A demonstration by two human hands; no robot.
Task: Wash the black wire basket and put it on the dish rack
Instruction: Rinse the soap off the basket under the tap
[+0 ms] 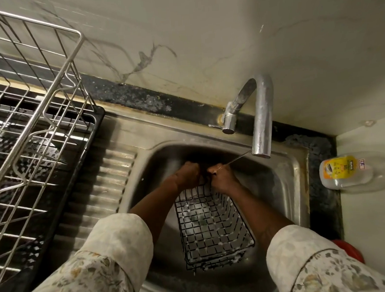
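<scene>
At the bottom of the frame, two floral sleeves, the left sleeve point(99, 264) and the right sleeve point(318, 262), reach into the steel sink point(297, 184). Just beyond them, low in the centre, the one black wire basket point(214, 223) sits in the basin, open side up, with suds on its wires. Its long axis runs from the lower edge of the frame up toward the tap, the far end leaning a little left.

Both hands meet at that far end. The right hand point(222, 177) has its fingers curled on the basket's far rim. The left hand point(187, 174) is closed in a fist just beside it; what it holds is hidden.

Above them, one curved chrome tap point(261, 119) sends a thin stream onto the right hand. One steel dish rack point(38, 114) fills the left side. At the right edge lies one clear bottle point(355, 172) with a yellow label, and below it one red object point(349, 251), partly hidden.
</scene>
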